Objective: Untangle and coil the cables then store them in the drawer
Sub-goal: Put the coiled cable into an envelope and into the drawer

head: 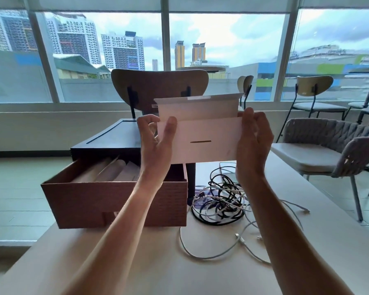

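A white cardboard box [202, 135] with its flap raised is held up in front of me over the table. My left hand [156, 143] pinches its left edge and my right hand [254, 143] grips its right edge. Below the box a tangle of black and white cables [219, 201] lies on the table, with loose white ends trailing toward me. The brown cardboard drawer [115, 201] stands pulled out of a dark cabinet [109, 139] at the left, with rolled paper-like items inside.
A pale table [158, 262] carries everything. A wooden chair [158, 86] stands behind the cabinet. A grey woven armchair [328, 150] sits at the right edge, and more chairs line the window.
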`<state>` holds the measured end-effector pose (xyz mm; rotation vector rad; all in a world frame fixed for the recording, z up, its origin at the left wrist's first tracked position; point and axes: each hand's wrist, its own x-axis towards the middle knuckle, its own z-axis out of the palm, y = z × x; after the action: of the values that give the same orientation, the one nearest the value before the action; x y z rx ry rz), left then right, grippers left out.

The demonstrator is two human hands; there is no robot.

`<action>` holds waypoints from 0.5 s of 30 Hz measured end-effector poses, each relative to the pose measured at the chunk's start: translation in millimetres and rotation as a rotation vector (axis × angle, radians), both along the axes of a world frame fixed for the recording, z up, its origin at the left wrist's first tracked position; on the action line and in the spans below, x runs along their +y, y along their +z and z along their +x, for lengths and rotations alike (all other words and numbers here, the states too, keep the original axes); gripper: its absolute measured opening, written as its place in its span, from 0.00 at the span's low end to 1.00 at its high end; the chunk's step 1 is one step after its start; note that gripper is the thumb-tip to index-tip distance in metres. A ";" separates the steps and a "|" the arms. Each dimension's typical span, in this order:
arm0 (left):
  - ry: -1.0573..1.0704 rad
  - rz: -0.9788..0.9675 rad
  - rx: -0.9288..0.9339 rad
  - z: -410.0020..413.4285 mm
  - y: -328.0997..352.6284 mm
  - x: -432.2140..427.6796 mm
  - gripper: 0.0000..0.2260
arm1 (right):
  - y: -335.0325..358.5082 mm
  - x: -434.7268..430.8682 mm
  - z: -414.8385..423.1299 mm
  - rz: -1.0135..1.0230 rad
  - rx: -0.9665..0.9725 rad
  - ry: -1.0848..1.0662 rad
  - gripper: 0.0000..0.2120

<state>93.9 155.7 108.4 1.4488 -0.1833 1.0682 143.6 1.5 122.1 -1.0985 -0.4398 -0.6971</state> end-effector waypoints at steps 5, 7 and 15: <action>0.050 0.051 0.003 15.8 -9.4 3.5 0.12 | -26.4 7.5 18.9 -0.009 0.029 0.097 0.08; 0.082 0.042 -0.003 14.3 -13.0 2.9 0.16 | -36.6 10.8 22.1 -0.060 0.061 0.110 0.12; 0.079 0.049 0.028 16.9 -16.9 8.9 0.11 | -39.1 17.9 24.6 -0.037 0.172 0.149 0.15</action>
<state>110.9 164.6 91.5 1.5250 -0.1342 1.1133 168.2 19.5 83.0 -1.1380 -0.3837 -0.4612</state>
